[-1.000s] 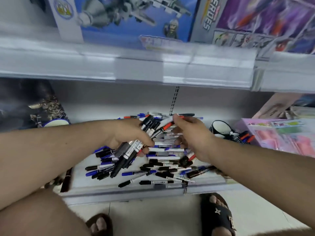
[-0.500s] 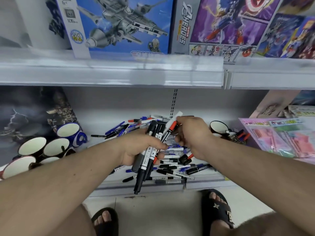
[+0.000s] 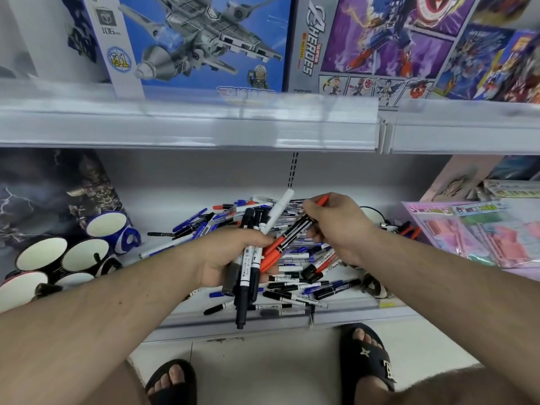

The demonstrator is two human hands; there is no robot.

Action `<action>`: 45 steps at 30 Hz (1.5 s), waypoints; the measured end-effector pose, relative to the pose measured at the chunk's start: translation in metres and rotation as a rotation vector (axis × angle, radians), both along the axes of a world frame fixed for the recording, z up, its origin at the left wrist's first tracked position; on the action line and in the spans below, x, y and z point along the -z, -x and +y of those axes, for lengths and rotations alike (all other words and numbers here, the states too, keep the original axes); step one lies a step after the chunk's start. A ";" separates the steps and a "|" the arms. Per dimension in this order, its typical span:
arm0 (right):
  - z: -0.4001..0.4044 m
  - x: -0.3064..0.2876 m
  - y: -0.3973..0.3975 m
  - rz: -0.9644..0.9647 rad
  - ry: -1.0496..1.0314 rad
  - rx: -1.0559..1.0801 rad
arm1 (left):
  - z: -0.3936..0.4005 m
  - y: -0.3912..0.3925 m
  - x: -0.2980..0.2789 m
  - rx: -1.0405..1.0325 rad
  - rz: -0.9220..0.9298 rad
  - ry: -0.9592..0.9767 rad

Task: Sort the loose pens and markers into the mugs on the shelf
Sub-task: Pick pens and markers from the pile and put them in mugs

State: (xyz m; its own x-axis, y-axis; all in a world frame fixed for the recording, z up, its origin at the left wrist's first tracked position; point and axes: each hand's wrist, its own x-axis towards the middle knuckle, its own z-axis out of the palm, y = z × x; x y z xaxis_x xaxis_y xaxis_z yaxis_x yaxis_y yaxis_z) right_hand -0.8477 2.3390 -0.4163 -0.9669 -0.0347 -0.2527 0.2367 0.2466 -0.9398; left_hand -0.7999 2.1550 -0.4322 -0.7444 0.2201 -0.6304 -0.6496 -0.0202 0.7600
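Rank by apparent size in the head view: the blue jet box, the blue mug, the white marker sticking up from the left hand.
1. blue jet box, largest by far
2. blue mug
3. white marker, held in the left hand

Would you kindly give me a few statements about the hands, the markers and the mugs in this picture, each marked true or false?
1. The left hand grips a bundle of black-capped markers. True.
2. The right hand is empty. False: it pinches red-capped markers, angled down toward the left hand.
3. The blue mug with a white interior stands left of the loose pile of pens and markers on the grey shelf. True.
4. That blue mug is packed with pens. False: what shows of its interior is bare white.
5. The toy boxes sit below the pens. False: the blue aircraft toy box stands on the shelf above.
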 end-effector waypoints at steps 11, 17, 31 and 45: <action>0.022 0.002 0.011 -0.014 -0.005 -0.202 | 0.001 0.016 0.011 -0.029 -0.072 0.013; 0.007 0.005 0.004 0.026 -0.008 -0.268 | 0.020 0.014 0.002 0.125 -0.055 0.023; 0.014 0.001 0.002 0.223 -0.028 -0.132 | 0.024 0.011 -0.003 0.122 0.034 -0.040; 0.020 0.003 -0.009 0.066 -0.005 -0.011 | 0.033 0.010 0.010 -0.374 0.112 -0.082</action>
State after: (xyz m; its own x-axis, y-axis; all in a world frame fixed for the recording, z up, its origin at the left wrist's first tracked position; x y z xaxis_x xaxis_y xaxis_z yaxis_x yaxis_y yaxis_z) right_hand -0.8390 2.3591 -0.4188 -0.9811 -0.0446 -0.1884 0.1713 0.2536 -0.9520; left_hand -0.8097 2.1877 -0.4423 -0.8459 -0.0334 -0.5323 -0.4990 -0.3030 0.8119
